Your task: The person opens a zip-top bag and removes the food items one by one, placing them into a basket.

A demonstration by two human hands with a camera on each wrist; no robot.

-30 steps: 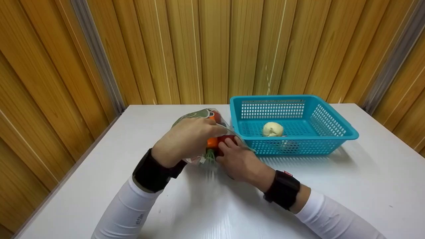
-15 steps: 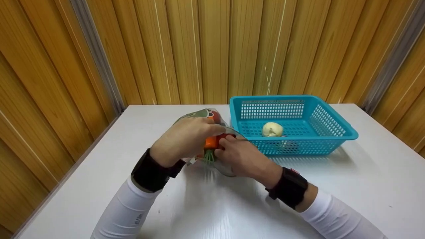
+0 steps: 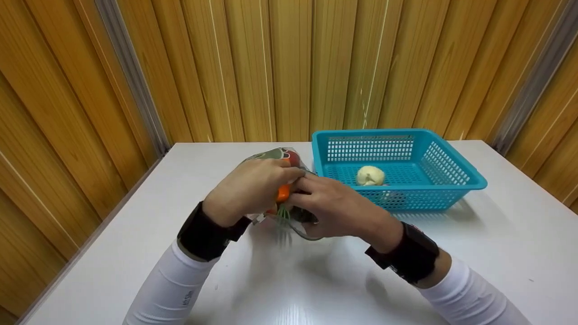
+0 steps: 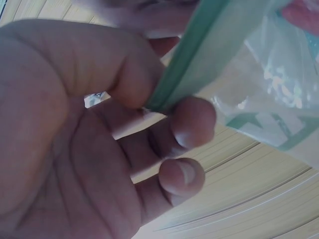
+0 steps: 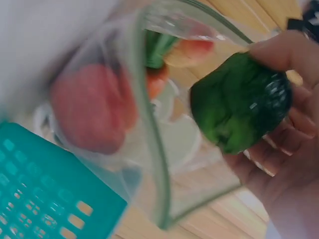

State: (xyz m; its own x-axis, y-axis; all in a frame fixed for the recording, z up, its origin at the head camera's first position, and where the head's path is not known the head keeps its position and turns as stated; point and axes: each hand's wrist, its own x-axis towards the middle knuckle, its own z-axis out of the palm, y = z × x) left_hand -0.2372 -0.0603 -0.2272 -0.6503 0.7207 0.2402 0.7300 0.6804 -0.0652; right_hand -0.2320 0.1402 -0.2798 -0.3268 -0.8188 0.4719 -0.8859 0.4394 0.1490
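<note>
My left hand (image 3: 246,186) pinches the green zip edge of a clear plastic bag (image 4: 192,55) between thumb and finger. My right hand (image 3: 338,205) grips a dark green bell pepper (image 5: 239,102), which is at the bag's open mouth in the right wrist view. Through the clear side of the bag a large red vegetable (image 5: 89,109) shows, its kind blurred. An orange carrot (image 3: 283,193) with green stalks lies in the bag between my hands. A red and yellow fruit (image 5: 192,51) is also inside. My hands cover much of the bag in the head view.
A turquoise plastic basket (image 3: 404,187) stands just right of the bag on the white table (image 3: 266,289). In it sits a whitish bulb (image 3: 370,174), with something else partly hidden behind the mesh. Wood-look panels (image 3: 289,67) rise behind the table.
My right hand has shifted from the red vegetable at the bag's opening, its wrist moving to the right. The green pepper now shows under its fingers. My left hand has stayed almost still.
</note>
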